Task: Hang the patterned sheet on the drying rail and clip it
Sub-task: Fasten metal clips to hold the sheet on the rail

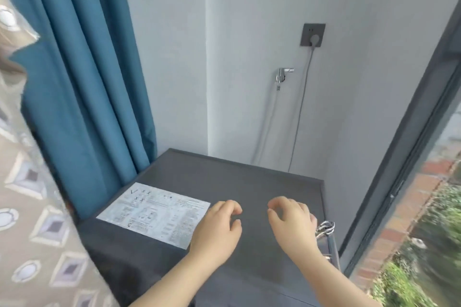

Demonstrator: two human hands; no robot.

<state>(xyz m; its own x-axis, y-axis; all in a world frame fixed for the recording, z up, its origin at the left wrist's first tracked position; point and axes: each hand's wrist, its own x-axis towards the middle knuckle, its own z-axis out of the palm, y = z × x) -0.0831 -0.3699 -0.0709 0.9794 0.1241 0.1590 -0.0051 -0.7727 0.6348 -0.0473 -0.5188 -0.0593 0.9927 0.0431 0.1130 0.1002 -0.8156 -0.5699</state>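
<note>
The person's two forearms reach forward from the bottom edge. The left hand (217, 229) and the right hand (291, 222) hover side by side, a little apart, over the top of a dark grey appliance (262, 182). Both hands have loosely curled fingers and grip nothing.

Just beside the right hand, at the appliance's right edge, a small black-and-white striped wiry object (325, 227) sits at the top of a grey bar (333, 249). Whether the little finger touches it cannot be told.

The patterned sheet (37, 207), tan with pale diamonds and ovals, hangs close to the camera along the left edge. It is blurred and apart from both hands, and what it hangs from is out of view.

A white printed instruction label (154, 214) lies flat on the left part of the appliance top, with its near right corner under the left hand.

Behind the sheet a teal curtain (82, 70) falls in folds to the appliance's back left corner.

On the grey wall beyond, a chrome tap (283, 73) feeds a pale hose (267, 127) running down behind the appliance. Above it, a dark wall socket (313, 34) holds a plug whose grey cable (299, 112) drops the same way.

At right, a dark window frame (409, 157) slants across, with a brick wall (411, 202) and greenery (424, 269) outside.
</note>
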